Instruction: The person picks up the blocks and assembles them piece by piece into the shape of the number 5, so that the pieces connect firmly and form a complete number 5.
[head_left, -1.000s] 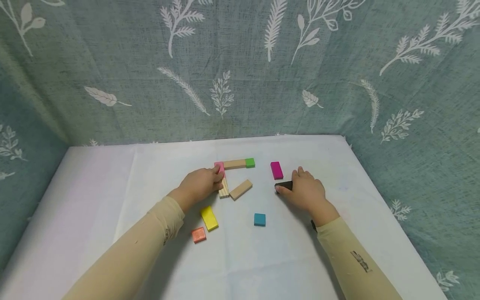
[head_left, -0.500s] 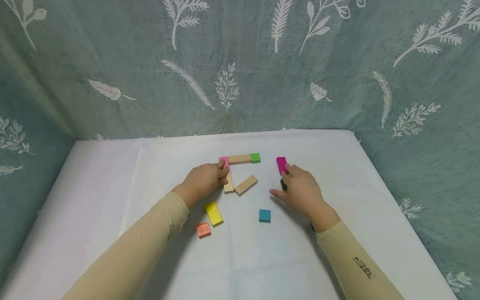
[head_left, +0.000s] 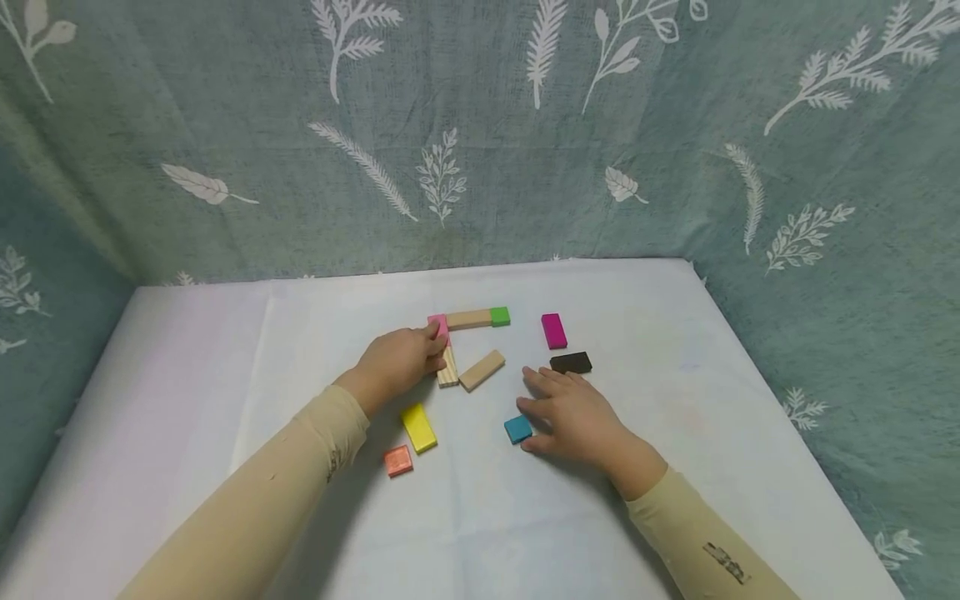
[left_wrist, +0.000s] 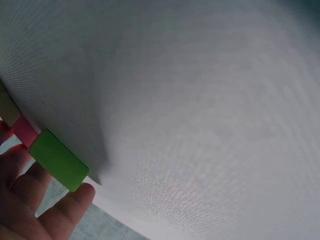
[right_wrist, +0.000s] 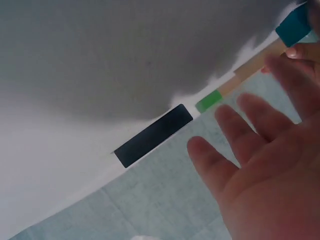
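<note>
So the teal block (head_left: pixel 517 429) is found on the near side of the layout, right of centre, tucked in by the thumb and index of the right hand (head_left: pixel 576 421). That hand is held with its fingers spread; whether the block is actually touched can't be told. The black block (head_left: pixel 572 363) is just beyond those fingers, with the magenta block (head_left: pixel 554 331) farther out. Between the two hands, a plain wooden block (head_left: pixel 482 371) is set at a slant, kinda in the way.

Over left, the pink block (head_left: pixel 437 318) is partly covered by bent fingers of the left hand (head_left: pixel 401 358); pinched or just pressed, can't be told. A striped wooden block (head_left: pixel 450 372) is half hidden there too. A long wooden block (head_left: pixel 469 319) and a green block (head_left: pixel 500 317) are lined up to the right of the pink one. Nearer, a yellow block (head_left: pixel 418 427) and an orange block (head_left: pixel 398 461) are left by the sleeve.

In the left wrist view, a big green face (left_wrist: pixel 59 160) is seen by the fingers, but which block it belongs to is unclear.
</note>
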